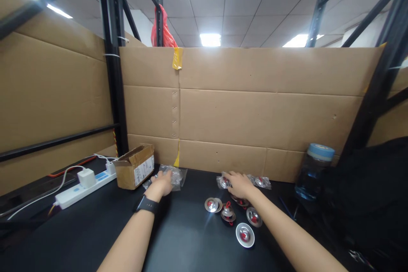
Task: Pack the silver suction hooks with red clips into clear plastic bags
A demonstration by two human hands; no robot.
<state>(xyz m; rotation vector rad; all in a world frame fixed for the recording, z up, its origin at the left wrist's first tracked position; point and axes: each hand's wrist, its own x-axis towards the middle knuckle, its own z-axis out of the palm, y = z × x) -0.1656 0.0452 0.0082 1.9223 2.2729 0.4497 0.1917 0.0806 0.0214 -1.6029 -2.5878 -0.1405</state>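
Note:
My left hand [162, 183], with a dark watch [147, 205] on the wrist, rests over clear plastic bags [178, 176] near the back of the black table. Its fingers look apart; part of them is hidden. My right hand [239, 185] lies with fingers stretched across small finger cymbals in clear bags [262, 182]. Its fingertips touch a bagged cymbal [224, 182]. In front of it lie loose metal cymbals with red cords: a face-up one [245, 235], another [254, 217], a stacked pair [228, 212] and an overlapping pair [211, 205]. More cymbals are partly hidden beneath the right hand.
An open cardboard box [135, 168] stands at the left beside a white power strip [86, 188] with plugged-in chargers. A blue-lidded bottle [314, 172] and a dark cloth item [369, 195] are at the right. Cardboard panels [239, 114] wall the back, between dark metal posts.

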